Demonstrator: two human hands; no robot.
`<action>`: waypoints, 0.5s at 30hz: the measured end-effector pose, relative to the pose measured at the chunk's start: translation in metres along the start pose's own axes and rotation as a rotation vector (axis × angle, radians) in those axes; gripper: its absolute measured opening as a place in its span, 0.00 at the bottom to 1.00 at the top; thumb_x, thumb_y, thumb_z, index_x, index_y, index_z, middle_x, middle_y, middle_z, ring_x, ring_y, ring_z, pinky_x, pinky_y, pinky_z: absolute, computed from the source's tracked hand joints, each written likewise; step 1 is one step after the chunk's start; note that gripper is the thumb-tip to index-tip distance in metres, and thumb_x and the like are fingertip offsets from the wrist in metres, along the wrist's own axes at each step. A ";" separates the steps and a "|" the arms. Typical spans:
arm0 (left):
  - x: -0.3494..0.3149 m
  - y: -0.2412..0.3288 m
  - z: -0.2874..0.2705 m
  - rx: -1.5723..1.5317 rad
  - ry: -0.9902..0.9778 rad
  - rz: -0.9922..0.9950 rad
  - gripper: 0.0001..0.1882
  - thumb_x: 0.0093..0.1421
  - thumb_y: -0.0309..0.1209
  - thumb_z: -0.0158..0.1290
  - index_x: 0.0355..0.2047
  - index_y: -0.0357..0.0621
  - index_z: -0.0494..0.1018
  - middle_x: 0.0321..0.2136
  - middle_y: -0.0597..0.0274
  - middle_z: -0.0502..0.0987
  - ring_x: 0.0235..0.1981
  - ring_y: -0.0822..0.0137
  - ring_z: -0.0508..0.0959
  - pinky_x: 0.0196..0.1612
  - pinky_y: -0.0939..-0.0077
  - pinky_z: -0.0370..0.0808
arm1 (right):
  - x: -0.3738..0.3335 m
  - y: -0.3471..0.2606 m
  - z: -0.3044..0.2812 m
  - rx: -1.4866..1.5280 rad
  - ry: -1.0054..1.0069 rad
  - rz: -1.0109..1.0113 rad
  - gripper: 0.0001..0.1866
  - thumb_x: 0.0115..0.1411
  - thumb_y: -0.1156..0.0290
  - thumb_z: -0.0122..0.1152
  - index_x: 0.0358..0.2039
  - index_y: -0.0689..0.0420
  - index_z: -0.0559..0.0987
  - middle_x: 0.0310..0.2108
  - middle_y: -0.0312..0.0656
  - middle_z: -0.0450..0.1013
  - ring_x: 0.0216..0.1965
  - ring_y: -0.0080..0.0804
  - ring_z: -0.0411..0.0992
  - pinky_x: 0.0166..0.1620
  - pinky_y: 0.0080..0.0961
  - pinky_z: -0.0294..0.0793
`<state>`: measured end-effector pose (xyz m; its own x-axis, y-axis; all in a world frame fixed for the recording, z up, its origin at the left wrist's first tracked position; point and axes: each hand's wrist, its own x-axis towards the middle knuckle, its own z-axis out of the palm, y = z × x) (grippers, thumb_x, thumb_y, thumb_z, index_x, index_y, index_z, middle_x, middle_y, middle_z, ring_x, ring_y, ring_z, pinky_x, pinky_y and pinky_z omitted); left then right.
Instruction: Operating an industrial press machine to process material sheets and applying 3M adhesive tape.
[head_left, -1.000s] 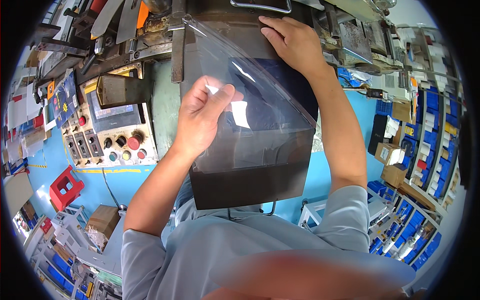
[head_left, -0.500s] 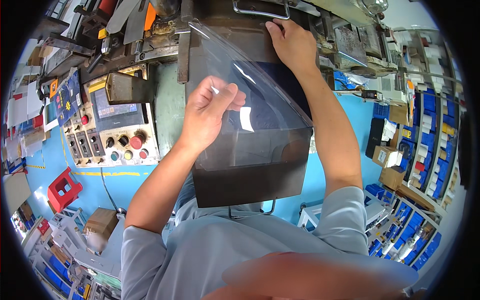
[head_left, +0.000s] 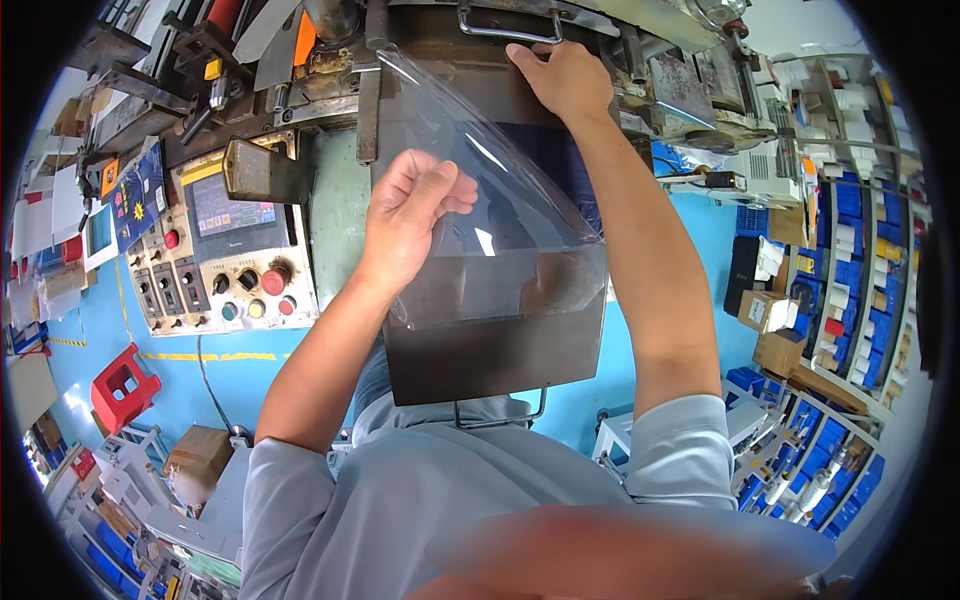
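A clear plastic film [head_left: 480,205] lies over a dark metal plate [head_left: 490,365] in front of me. One side of the film is folded back, so its edge runs diagonally from far left to near right. My left hand [head_left: 415,205] is closed in a pinch on the film, left of the plate's middle and slightly raised. Under the film and to its right shows a dark blue sheet [head_left: 560,160]. My right hand [head_left: 570,80] rests on the plate's far right part, beside a metal handle [head_left: 510,33]; its thumb is apart, and its other fingers are partly hidden.
On the left stands a control panel [head_left: 235,225] with a screen, knobs and a red button. Machine parts [head_left: 690,85] border the plate's far side. A second handle [head_left: 500,418] sticks out near my lap. A red stool [head_left: 125,385] and shelves with blue bins [head_left: 850,270] stand farther off.
My right hand has shifted slightly left along the far part of the plate. The film's folded edge has sunk a little, and the view has moved slightly.
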<state>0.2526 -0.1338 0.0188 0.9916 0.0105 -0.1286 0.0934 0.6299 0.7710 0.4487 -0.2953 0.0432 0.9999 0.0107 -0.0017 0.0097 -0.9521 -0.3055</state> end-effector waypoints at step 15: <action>-0.002 -0.002 -0.002 -0.002 -0.016 0.031 0.08 0.69 0.33 0.51 0.36 0.42 0.70 0.33 0.58 0.80 0.35 0.69 0.79 0.42 0.73 0.76 | 0.008 0.007 -0.001 0.006 -0.109 -0.027 0.28 0.55 0.37 0.61 0.44 0.46 0.85 0.39 0.44 0.82 0.44 0.45 0.80 0.48 0.37 0.78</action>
<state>0.2507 -0.1336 0.0157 0.9953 0.0175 -0.0951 0.0628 0.6314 0.7729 0.4570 -0.3025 0.0418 0.9928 0.0697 -0.0970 0.0361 -0.9493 -0.3122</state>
